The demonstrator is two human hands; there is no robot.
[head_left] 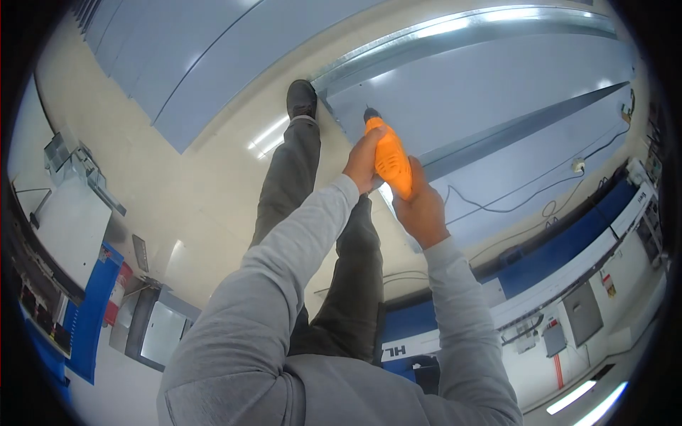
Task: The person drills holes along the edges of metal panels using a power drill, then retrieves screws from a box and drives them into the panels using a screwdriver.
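An orange power drill (392, 157) with a black chuck points away from me, and a thin bit shows at its tip. My left hand (363, 159) is closed around the side of its front body. At the rear, my right hand (422, 207) wraps around the handle, which is mostly hidden by the fingers. Beneath the drill lies a large grey sheet-metal panel (455, 92) with raised metal edges. The bit's tip is over the panel's near left part; I cannot tell whether it touches.
A dark cable (497, 210) runs across the panel to a white plug or connector (577, 165). More grey panels (206, 42) lie at the upper left. My shoe (302, 98) stands by the panel's corner. A blue and white machine (554, 266) is at the right.
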